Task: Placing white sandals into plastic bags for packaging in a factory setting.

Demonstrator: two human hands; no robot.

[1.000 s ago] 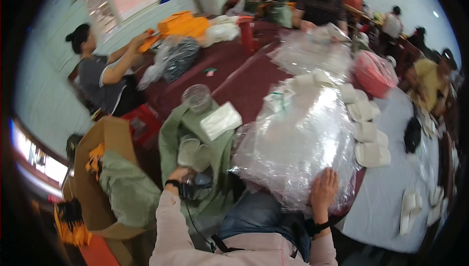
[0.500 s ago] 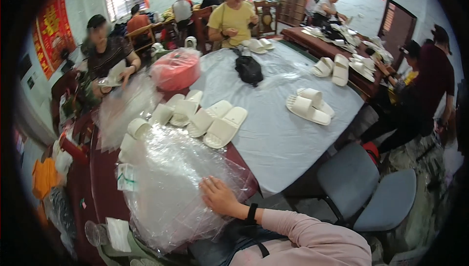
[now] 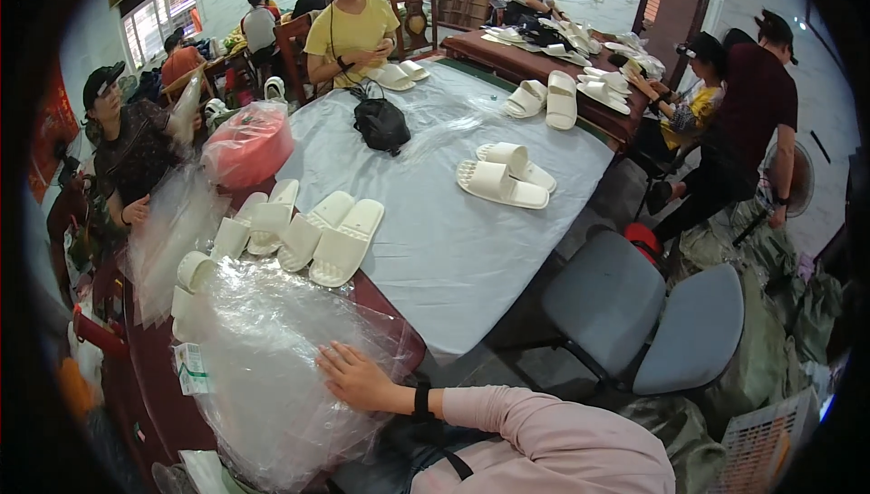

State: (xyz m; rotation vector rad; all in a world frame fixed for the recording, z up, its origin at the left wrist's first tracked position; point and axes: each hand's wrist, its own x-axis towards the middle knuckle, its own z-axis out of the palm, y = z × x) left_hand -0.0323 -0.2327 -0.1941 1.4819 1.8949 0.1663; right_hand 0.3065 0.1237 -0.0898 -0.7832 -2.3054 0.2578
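Plastic is spreading across the near corner of the bench [image 3: 453, 249]: a loose heap of clear plastic bags [image 3: 272, 358] is lying there, and the person's right hand [image 3: 358, 378] is resting flat on its right edge, fingers spread and pressing down rather than closed around anything, which is probably keeping the slippery stack from sliding off the rounded bench edge. The grip of that hand is therefore apart, palm down on the film. The left hand is not showing anywhere in the head view, so its grip cannot be told. Just beyond the heap, a row of white slippers [image 3: 308, 231] is lying close together, soles and uppers turned different ways, seemingly kept within reach of the bags. A small white-and-green packet [image 3: 190, 369] is peeking out at the heap's left side; what it is cannot be made out. Farther off, a pair of white slippers [image 3: 503, 177] is sitting apart on the grey cloth, a black pouch [image 3: 381, 124] is lying near the far side, and a pink bundle in plastic [image 3: 249, 142] is standing to the left. What is lying under the bags is hidden by glare and folds, and the lower left corner is being cut off by the dark lens rim.
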